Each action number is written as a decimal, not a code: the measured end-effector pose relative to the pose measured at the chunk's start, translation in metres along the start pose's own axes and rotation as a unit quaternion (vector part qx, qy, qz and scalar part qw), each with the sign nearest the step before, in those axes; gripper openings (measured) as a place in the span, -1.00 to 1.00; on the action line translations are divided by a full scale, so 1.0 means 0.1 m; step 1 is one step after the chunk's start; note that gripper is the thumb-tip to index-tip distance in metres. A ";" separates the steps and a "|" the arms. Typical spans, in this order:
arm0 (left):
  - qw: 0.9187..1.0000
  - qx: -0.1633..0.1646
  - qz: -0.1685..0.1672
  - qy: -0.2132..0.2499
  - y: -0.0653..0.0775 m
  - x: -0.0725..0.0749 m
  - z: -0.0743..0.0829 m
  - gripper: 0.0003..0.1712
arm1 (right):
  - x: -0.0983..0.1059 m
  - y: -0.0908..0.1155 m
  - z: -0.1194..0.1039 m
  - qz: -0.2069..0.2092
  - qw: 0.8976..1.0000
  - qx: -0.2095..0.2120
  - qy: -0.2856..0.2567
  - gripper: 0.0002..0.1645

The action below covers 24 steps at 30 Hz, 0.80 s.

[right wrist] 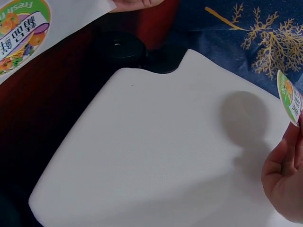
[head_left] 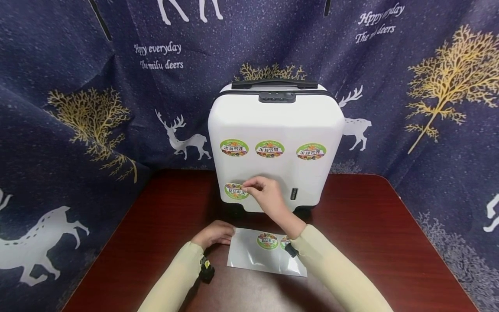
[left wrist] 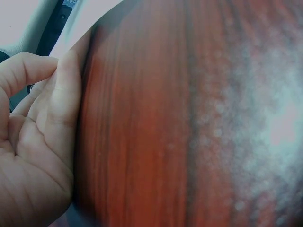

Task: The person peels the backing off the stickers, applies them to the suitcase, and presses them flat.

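Note:
My right hand (head_left: pixel 268 196) pinches the right edge of an oval fruit sticker (head_left: pixel 235 191) in front of the lower left of a white suitcase (head_left: pixel 273 119). In the right wrist view the sticker (right wrist: pixel 287 97) stands off the suitcase face and throws a round shadow on it. My left hand (head_left: pixel 215 233) rests on the table, its thumb and a finger pinching the left corner of a glossy sticker sheet (head_left: pixel 253 255). The left wrist view shows that pinch at the sheet's edge (left wrist: pixel 71 28). Two stickers show on the sheet, one partly hidden by the right wrist.
Across the suitcase's middle run three oval stickers (head_left: pixel 311 151). A small black label (head_left: pixel 294 193) sits at its lower right. The suitcase stands upright on a dark red wooden table (head_left: pixel 362 216), against a blue deer-print cloth (head_left: pixel 234 43).

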<state>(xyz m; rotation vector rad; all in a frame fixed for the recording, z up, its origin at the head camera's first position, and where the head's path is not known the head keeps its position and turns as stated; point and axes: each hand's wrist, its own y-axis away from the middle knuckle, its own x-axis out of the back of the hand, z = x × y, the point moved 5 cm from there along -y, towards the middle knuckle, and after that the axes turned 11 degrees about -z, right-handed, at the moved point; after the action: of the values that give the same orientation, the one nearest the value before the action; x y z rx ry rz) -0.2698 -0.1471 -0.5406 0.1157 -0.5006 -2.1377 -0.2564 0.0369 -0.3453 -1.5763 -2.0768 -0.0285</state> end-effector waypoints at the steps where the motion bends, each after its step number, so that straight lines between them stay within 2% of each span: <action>1: 1.000 0.001 0.000 0.002 0.00 0.00 0.00 -0.53 | 0.00 -0.01 0.00 0.003 1.000 -0.003 -0.001 -0.91; 7: 1.000 0.000 -0.001 -0.008 0.01 -0.01 0.00 -0.52 | -0.01 -0.03 -0.05 0.013 1.000 -0.014 0.013 -0.90; 13: 1.000 0.002 -0.001 0.000 -0.01 0.00 -0.01 -0.52 | -0.03 -0.06 -0.09 0.022 0.999 -0.007 0.035 -0.90; 17: 1.000 0.000 -0.003 0.006 -0.02 0.00 -0.02 -0.51 | -0.03 -0.07 -0.11 0.042 0.995 0.023 0.085 -0.90; 24: 1.000 -0.005 -0.003 0.001 -0.01 0.01 -0.02 -0.51 | -0.03 -0.07 -0.15 0.092 0.978 0.086 0.164 -0.93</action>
<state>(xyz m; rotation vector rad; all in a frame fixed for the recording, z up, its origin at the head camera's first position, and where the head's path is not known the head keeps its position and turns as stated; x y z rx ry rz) -0.2705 -0.1478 -0.5431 0.1132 -0.4898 -2.1447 -0.2557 0.0270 -0.3315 -1.5359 -1.6314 -0.0394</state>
